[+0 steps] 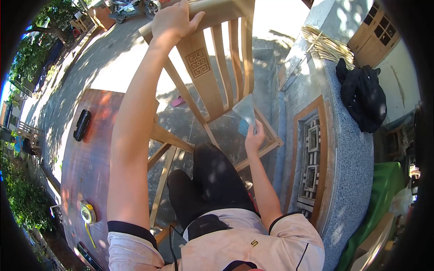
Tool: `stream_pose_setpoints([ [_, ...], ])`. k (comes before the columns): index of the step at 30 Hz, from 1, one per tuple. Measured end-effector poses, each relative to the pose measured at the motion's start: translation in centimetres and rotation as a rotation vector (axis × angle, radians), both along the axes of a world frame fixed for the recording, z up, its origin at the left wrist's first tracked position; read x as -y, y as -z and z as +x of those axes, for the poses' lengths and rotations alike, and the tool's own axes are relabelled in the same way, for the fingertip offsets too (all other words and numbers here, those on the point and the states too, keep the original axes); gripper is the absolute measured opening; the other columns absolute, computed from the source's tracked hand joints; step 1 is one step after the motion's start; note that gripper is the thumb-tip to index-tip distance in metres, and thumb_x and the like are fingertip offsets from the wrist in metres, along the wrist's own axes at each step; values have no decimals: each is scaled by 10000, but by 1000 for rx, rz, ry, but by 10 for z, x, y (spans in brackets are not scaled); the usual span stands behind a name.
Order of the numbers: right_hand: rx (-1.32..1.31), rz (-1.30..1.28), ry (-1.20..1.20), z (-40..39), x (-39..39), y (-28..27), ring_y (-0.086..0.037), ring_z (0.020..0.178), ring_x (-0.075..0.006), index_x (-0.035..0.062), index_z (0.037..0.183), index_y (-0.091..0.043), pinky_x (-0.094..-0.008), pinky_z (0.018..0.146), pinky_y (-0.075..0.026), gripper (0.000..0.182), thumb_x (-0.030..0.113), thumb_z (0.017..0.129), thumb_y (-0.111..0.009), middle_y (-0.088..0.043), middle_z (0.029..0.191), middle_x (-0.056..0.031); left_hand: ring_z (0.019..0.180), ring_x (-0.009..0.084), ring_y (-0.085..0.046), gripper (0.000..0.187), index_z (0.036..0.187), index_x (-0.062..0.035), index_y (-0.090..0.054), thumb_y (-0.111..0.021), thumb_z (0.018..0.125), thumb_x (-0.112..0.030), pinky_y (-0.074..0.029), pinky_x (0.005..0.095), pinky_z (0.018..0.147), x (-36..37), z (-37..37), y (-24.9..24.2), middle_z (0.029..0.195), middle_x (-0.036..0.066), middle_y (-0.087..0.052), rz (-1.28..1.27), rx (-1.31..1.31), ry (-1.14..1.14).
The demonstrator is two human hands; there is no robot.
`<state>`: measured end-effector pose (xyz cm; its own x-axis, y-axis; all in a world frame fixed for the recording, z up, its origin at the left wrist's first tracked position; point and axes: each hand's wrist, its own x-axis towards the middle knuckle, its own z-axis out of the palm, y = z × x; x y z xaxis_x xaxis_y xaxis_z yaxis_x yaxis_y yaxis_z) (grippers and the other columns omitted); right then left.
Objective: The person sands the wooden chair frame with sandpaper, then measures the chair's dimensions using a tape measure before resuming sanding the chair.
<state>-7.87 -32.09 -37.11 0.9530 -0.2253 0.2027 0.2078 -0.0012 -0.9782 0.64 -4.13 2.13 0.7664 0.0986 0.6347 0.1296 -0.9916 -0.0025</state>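
Chair [210, 92], wooden, one: stands in front of the person, between table and ledge; slatted back, square fret motif [197, 63] cut into the broad central slat.

Left hand [172, 22], one: I see it laid over the top rail [221, 12] of the chair, fingers curled across the wood, thumb splayed to the side; fingertips not fully visible to me.

Right hand [255, 135], one: pinches a pale grey-blue sheet [245, 109], thin and folded, held beside the lower end of the chair back. Whether the sheet touches the wood I cannot tell from my feed.

Table [90, 176], reddish-brown, glossy, to the person's left. Upon it: black case [82, 125], oblong; tape measure [87, 212], round, yellow strip partly drawn out.

Slipper [178, 101], pink, on the ground beyond the table.

Ledge [350, 180], speckled grey, to the person's right. Upon it: dark garment [366, 97], crumpled; bundle of straw-coloured strips [323, 43], loose, near the garment.

Green cloth [384, 189], beside the ledge.
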Motion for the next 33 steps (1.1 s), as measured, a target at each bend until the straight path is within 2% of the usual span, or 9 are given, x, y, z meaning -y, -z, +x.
stream_pose_setpoints([
  [11, -179, -155, 43, -118, 142, 10, -669, 1049, -193, -80, 1233, -611, -314, 923, -502, 285, 32, 975, -569, -702, 1111, -142, 987, 338, -704, 472, 1037, -18, -726, -711, 856, -453, -538, 446, 899, 57, 67, 4, 967, 183, -738, 90, 2, 12],
  [14, -189, -157, 16, -121, 153, 0, -669, 1040, -186, -73, 1234, -615, -308, 919, -500, 285, 33, 973, -576, -703, 1106, -132, 984, 369, -693, 480, 1097, -17, -690, -730, 847, -426, -534, 437, 906, 79, 32, 23, 952, 205, -728, 542, 729, 324],
  [16, -180, -204, -26, -114, 154, -7, -670, 1030, -181, -66, 1233, -620, -304, 917, -499, 279, 30, 974, -578, -704, 1102, -123, 1088, 380, -657, 591, 1124, 4, -658, -593, 965, -562, -522, 452, 930, 89, 27, 75, 1058, 216, -690, 469, 489, 610],
  [18, -168, -149, -87, -103, 146, -16, -664, 1041, -176, -57, 1232, -626, -296, 927, -491, 276, 13, 969, -581, -699, 1111, -107, 1201, 391, -594, 559, 1198, 43, -629, -632, 972, -469, -463, 459, 1048, 120, -30, 127, 1157, 229, -648, 130, -55, 745],
  [20, -150, -73, -160, -93, 129, -38, -654, 1069, -171, -52, 1246, -622, -292, 942, -484, 289, 4, 965, -582, -693, 1129, -101, 1175, 387, -615, 625, 1188, 71, -621, -606, 975, -516, -474, 447, 1048, 138, -84, 149, 1130, 240, -656, -48, -592, 740],
  [22, -151, -1, -271, -87, 111, -62, -627, 1135, -175, -51, 1273, -608, -302, 1005, -457, 316, -8, 960, -592, -667, 1202, -104, 1114, 398, -638, 667, 1147, 87, -637, -585, 980, -557, -500, 451, 997, 138, -112, 186, 1095, 255, -667, -264, -763, 667],
  [28, -95, 171, -509, -81, 60, -88, -587, 1226, -189, -53, 1319, -580, -330, 1071, -429, 373, -62, 947, -588, -632, 1280, -110, 906, 290, -690, 714, 1085, 67, -635, -585, 959, -634, -547, 398, 805, 121, -127, 186, 969, 214, -699, -756, -1113, 436],
  [29, -84, 191, -525, -82, 53, -88, -585, 1233, -191, -54, 1323, -579, -332, 1076, -429, 377, -66, 946, -587, -631, 1284, -113, 868, 234, -690, 659, 1064, 55, -625, -669, 928, -588, -545, 348, 764, 117, -131, 208, 931, 166, -700, -835, -824, 446],
  [33, -63, 210, -564, -85, 38, -92, -579, 1252, -199, -58, 1342, -569, -337, 1089, -427, 391, -68, 951, -591, -624, 1305, -127, 890, 234, -703, 577, 1086, 46, -621, -797, 868, -458, -551, 330, 776, 91, -125, 199, 927, 151, -703, -898, -818, 510],
])
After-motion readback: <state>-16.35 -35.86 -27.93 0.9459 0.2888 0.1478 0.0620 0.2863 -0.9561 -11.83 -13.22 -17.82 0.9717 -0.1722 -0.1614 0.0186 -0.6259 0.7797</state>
